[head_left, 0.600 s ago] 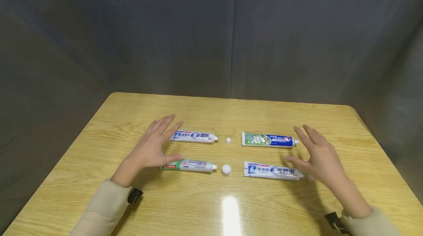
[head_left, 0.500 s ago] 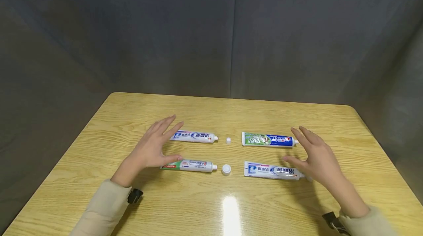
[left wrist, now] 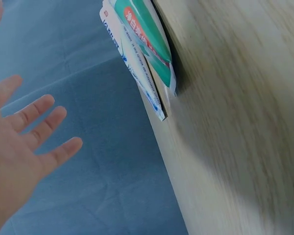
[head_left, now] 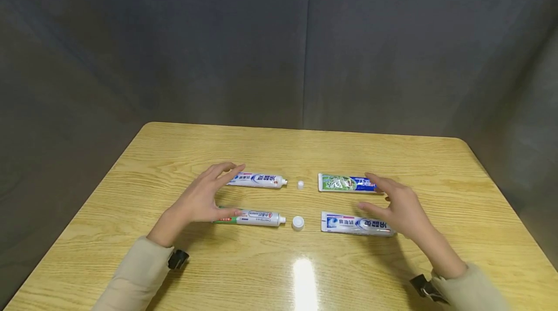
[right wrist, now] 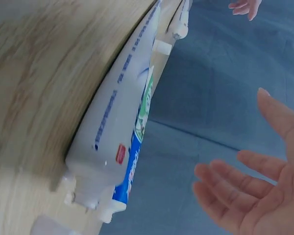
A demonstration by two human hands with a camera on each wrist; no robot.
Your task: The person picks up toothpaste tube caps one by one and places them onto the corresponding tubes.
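Four toothpaste tubes lie uncapped in two rows. My left hand (head_left: 198, 199), fingers spread and holding nothing, hovers over the tail ends of the left pair: a white-and-blue toothpaste tube (head_left: 259, 180) behind, a silver-and-green toothpaste tube (head_left: 260, 218) in front. Over the nozzle ends of the right pair is my right hand (head_left: 405, 207), its fingers slightly bent around air. That pair is a green-and-blue toothpaste tube (head_left: 340, 183) at the back and another white-and-blue toothpaste tube (head_left: 355, 224) nearer me. In the right wrist view, both right-hand nozzles show bare, beside a white cap (right wrist: 51, 227).
Between the two pairs stand a small white cap (head_left: 301, 184) and a larger white cap (head_left: 298, 223). The wooden table (head_left: 244, 272) ends at a dark grey curtain (head_left: 218, 59) behind. Each sleeve cuff carries a black strap mount.
My right hand has moved left, its fingers now covering the nozzle of the green-and-blue toothpaste tube. My left hand's fingers have dipped and bent slightly. The tubes stay in place.
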